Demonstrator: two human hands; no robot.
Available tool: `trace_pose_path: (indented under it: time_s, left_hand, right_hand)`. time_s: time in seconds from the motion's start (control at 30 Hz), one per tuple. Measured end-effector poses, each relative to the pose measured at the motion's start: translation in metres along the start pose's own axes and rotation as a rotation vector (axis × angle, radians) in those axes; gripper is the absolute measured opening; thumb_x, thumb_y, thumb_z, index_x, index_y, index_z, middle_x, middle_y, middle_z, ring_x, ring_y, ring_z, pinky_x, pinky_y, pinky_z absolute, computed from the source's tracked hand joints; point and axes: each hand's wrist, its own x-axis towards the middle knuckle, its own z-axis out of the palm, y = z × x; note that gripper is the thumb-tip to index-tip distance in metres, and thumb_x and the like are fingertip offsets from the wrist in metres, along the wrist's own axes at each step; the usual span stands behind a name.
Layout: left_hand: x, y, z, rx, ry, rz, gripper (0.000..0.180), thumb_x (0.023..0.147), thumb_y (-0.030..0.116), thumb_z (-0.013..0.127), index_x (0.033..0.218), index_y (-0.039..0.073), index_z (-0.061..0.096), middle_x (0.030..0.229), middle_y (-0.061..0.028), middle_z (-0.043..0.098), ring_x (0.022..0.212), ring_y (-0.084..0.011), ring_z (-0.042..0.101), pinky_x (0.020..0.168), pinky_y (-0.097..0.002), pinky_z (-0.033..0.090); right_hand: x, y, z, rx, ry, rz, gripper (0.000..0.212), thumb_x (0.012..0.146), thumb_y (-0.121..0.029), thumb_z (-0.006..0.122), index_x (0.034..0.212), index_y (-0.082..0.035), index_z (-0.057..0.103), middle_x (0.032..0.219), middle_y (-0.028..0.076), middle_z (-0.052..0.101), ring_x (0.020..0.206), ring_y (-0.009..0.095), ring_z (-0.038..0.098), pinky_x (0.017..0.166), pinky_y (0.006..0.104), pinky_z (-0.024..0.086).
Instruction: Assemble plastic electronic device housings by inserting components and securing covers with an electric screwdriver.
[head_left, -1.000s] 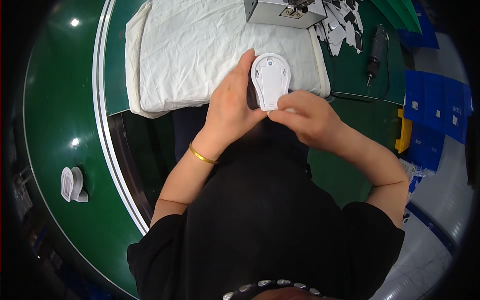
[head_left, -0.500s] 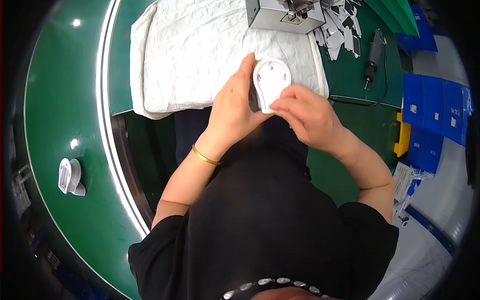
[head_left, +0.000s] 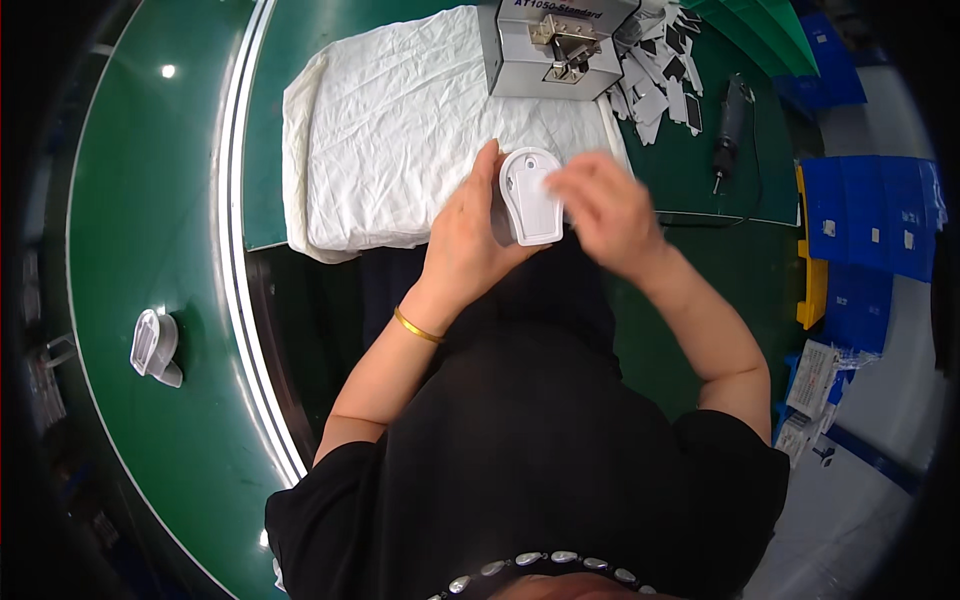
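My left hand [head_left: 463,235] grips a white plastic housing [head_left: 534,205], thumb and fingers round its left side. The housing has a rounded far end, a narrower near end, a raised rim and small holes in its recessed face. Over the right edge of the housing hovers my right hand [head_left: 606,217], its fingers bent and smeared by motion. Whether those fingers hold anything cannot be made out. Under and beyond the hands lies a wrinkled white cloth pad [head_left: 390,130] on the green table.
A grey metal machine [head_left: 553,55] stands at the back of the pad. Right of it lie a heap of small white and black parts [head_left: 655,80] and an electric screwdriver [head_left: 733,125]. A similar white piece [head_left: 157,345] rests on the green surface at left. Blue bins [head_left: 865,215] line the right.
My right hand has lifted off the housing's near end and moved toward its upper right. More of the housing's face shows. The whole view has shifted slightly.
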Motion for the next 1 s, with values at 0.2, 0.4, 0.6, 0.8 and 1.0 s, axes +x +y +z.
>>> trace_pose_path:
  time_s: [0.2,0.4,0.6,0.8,1.0]
  left_hand:
    - [0.004,0.003,-0.002,-0.068,0.013,0.022,0.115,0.059,0.016,0.093,0.15,-0.002,0.025,0.13,-0.0229,0.057,0.118,-0.0363,0.059,0.098,-0.0405,0.05]
    - [0.0,0.0,-0.004,-0.897,0.156,-0.176,0.108,0.075,0.013,0.087,0.155,0.006,0.015,0.133,-0.0158,0.053,0.123,-0.0255,0.054,0.102,-0.0385,0.045]
    - [-0.002,0.001,-0.029,-0.866,0.159,-0.141,0.098,0.082,0.012,0.081,0.157,0.015,0.017,0.146,-0.0169,0.042,0.13,-0.0252,0.048,0.106,-0.0383,0.041]
    - [-0.006,-0.003,-0.105,0.125,0.06,0.228,0.058,0.07,0.009,0.083,0.125,0.01,0.063,0.14,-0.0153,0.052,0.128,-0.0324,0.053,0.101,-0.0422,0.048]
    - [0.033,-0.067,-0.178,0.297,0.563,0.017,0.044,0.076,0.001,0.077,0.116,0.004,0.06,0.107,-0.0119,0.067,0.091,-0.0216,0.066,0.082,-0.0338,0.054]
  right_hand:
    - [-0.003,0.108,-0.056,-0.134,0.4,0.412,0.017,0.09,-0.014,0.068,0.104,-0.005,0.073,0.105,0.011,0.066,0.096,0.023,0.066,0.085,0.0327,0.051]
    - [-0.022,0.076,-0.033,0.137,0.328,0.358,0.036,0.087,-0.015,0.075,0.118,-0.002,0.063,0.118,0.01,0.064,0.11,0.02,0.06,0.095,0.0331,0.047]
    - [-0.014,-0.022,0.043,0.86,0.013,0.386,0.059,0.084,-0.009,0.077,0.131,-0.001,0.042,0.1,0.006,0.063,0.095,0.013,0.061,0.083,0.0255,0.05]
    - [0.025,-0.03,0.042,1.052,-0.295,0.493,0.053,0.085,-0.003,0.07,0.13,0.0,0.042,0.1,0.009,0.064,0.084,0.014,0.064,0.071,0.0253,0.053]
    - [0.039,-0.032,0.04,0.992,-0.123,0.255,0.07,0.088,-0.004,0.07,0.147,0.0,0.033,0.114,0.014,0.064,0.1,0.017,0.063,0.086,0.0279,0.052]
